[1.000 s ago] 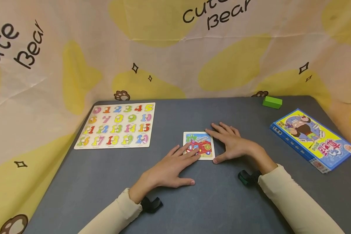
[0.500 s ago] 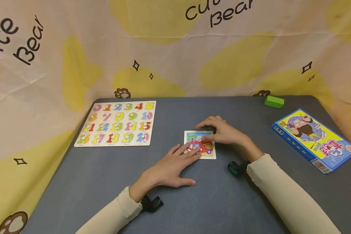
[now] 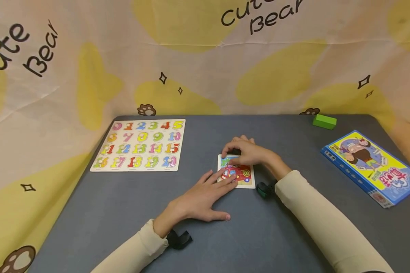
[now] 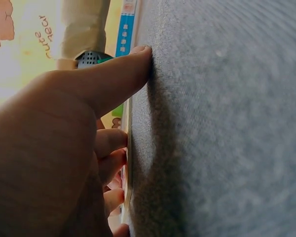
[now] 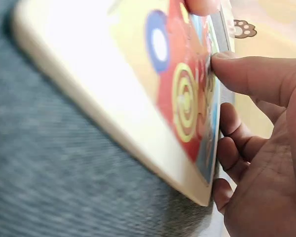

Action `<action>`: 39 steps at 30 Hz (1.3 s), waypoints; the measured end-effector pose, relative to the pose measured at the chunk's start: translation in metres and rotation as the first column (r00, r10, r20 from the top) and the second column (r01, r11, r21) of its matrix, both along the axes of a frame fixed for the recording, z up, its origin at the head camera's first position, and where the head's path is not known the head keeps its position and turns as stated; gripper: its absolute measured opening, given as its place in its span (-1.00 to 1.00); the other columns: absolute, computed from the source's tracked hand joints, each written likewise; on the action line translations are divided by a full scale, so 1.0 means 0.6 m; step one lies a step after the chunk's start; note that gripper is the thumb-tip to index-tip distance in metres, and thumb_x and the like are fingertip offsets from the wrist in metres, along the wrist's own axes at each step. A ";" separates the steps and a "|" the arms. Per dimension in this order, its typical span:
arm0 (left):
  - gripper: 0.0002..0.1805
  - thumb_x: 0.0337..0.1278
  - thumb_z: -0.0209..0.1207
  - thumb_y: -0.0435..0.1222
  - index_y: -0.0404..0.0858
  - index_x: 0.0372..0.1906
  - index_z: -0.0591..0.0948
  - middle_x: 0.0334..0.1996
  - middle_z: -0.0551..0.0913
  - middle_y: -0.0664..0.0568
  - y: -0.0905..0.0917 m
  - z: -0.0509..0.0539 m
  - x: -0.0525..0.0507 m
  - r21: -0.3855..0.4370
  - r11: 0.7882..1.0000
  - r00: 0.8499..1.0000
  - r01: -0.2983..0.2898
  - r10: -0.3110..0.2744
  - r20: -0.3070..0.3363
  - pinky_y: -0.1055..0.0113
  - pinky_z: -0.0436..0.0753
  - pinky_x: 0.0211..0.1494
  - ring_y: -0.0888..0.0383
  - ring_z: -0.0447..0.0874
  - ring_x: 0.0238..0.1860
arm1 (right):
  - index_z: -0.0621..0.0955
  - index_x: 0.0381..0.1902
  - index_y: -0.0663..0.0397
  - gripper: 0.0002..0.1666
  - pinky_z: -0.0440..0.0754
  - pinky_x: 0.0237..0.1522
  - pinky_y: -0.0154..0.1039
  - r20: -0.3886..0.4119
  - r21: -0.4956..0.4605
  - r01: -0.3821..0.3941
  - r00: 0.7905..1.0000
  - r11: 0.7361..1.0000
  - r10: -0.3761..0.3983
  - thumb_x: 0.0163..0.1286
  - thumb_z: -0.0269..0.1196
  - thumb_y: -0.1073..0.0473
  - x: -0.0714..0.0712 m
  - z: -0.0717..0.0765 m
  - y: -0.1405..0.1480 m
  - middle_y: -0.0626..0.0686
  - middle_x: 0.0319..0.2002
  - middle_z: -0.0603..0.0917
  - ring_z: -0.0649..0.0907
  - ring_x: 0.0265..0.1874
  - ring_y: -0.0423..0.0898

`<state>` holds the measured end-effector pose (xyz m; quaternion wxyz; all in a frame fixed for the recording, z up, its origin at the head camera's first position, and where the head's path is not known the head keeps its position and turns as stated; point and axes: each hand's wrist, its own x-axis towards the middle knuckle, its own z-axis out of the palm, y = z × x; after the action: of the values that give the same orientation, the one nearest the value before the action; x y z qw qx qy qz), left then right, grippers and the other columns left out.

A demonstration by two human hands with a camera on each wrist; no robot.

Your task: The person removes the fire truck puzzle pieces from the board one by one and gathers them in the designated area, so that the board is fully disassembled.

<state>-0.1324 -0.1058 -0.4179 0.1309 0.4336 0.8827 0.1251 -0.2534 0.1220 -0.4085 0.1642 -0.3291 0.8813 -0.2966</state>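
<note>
A small square jigsaw puzzle [image 3: 246,173] with a red fire engine and a pale border lies flat on the dark grey table [image 3: 253,231]. Over its lower left part my left hand [image 3: 203,198] is spread, fingertips on the picture; the thumb stays on the tabletop. My right hand [image 3: 251,152] is at the far edge, index finger bent near the top left corner. In the right wrist view the thumb [image 5: 232,71] touches the picture and the other fingers curl along the board's edge. Whether a single piece sits between them is hidden.
A wooden number board [image 3: 147,131] with coloured numerals lies at the back left. To the right are a blue and yellow box [image 3: 376,167] and a green block [image 3: 324,121]. A patterned cloth [image 3: 205,68] hangs behind the table.
My right hand has moved left from the puzzle's right side to its far edge, and its fingers have bent with the thumb over the picture. My left hand stays in place.
</note>
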 end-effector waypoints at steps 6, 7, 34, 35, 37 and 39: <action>0.00 0.23 0.23 0.24 -0.02 0.64 0.10 0.67 -0.02 0.17 0.001 0.000 0.006 -0.009 1.000 0.999 -0.010 0.010 0.034 -0.17 -0.15 0.66 -0.01 -0.32 0.70 | 0.70 -0.07 -0.28 -0.73 0.08 -0.02 0.02 0.042 0.072 -0.034 0.999 0.997 0.031 0.31 0.35 0.19 -0.003 0.007 -0.007 -0.02 -0.13 0.54 0.33 -0.10 0.01; 0.00 0.23 0.23 0.24 -0.02 0.64 0.10 0.67 -0.02 0.18 0.001 0.000 0.007 -0.011 1.000 0.999 -0.012 0.013 0.038 -0.17 -0.15 0.66 -0.01 -0.33 0.70 | 0.69 -0.07 -0.29 -0.72 0.08 -0.01 0.02 0.049 0.084 -0.037 0.998 0.996 0.033 0.30 0.34 0.19 -0.004 0.008 -0.008 -0.02 -0.12 0.54 0.33 -0.10 0.00; 0.00 0.23 0.21 0.25 -0.01 0.64 0.09 0.67 0.01 0.18 0.000 -0.001 0.000 0.003 1.000 1.000 -0.001 0.001 0.003 -0.20 -0.10 0.65 -0.03 -0.27 0.70 | 0.63 -0.11 -0.30 -0.58 0.09 0.05 0.10 0.086 0.175 -0.072 0.995 0.982 0.058 0.12 0.25 0.31 -0.011 0.029 -0.022 0.01 -0.14 0.48 0.30 -0.10 0.02; 0.00 0.23 0.22 0.25 -0.01 0.64 0.10 0.67 0.01 0.17 0.000 -0.002 -0.001 0.003 1.000 1.000 0.001 -0.001 0.001 -0.20 -0.10 0.64 -0.03 -0.26 0.70 | 0.63 -0.11 -0.29 -0.57 0.10 0.05 0.10 0.090 0.176 -0.076 0.994 0.981 0.061 0.11 0.25 0.32 -0.012 0.030 -0.021 0.01 -0.13 0.48 0.31 -0.10 0.02; 0.00 0.24 0.21 0.26 -0.01 0.64 0.10 0.66 0.01 0.17 0.000 -0.002 -0.001 0.003 1.000 1.000 0.003 -0.003 -0.001 -0.20 -0.09 0.64 -0.03 -0.26 0.70 | 0.63 -0.10 -0.30 -0.57 0.12 0.07 0.11 0.099 0.186 -0.085 0.993 0.979 0.067 0.12 0.25 0.32 -0.014 0.032 -0.021 0.01 -0.13 0.48 0.31 -0.08 0.02; -0.01 0.24 0.21 0.26 0.00 0.64 0.10 0.66 0.01 0.18 0.000 -0.002 -0.001 0.001 1.000 1.000 0.004 -0.004 0.000 -0.20 -0.10 0.64 -0.02 -0.26 0.70 | 0.62 -0.10 -0.30 -0.56 0.14 0.10 0.13 0.111 0.200 -0.097 0.991 0.975 0.076 0.12 0.26 0.32 -0.017 0.033 -0.021 0.01 -0.11 0.48 0.32 -0.06 0.02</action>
<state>-0.1329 -0.1059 -0.4192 0.1310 0.4353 0.8818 0.1255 -0.2635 0.1096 -0.3888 0.2549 -0.3330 0.8824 -0.2134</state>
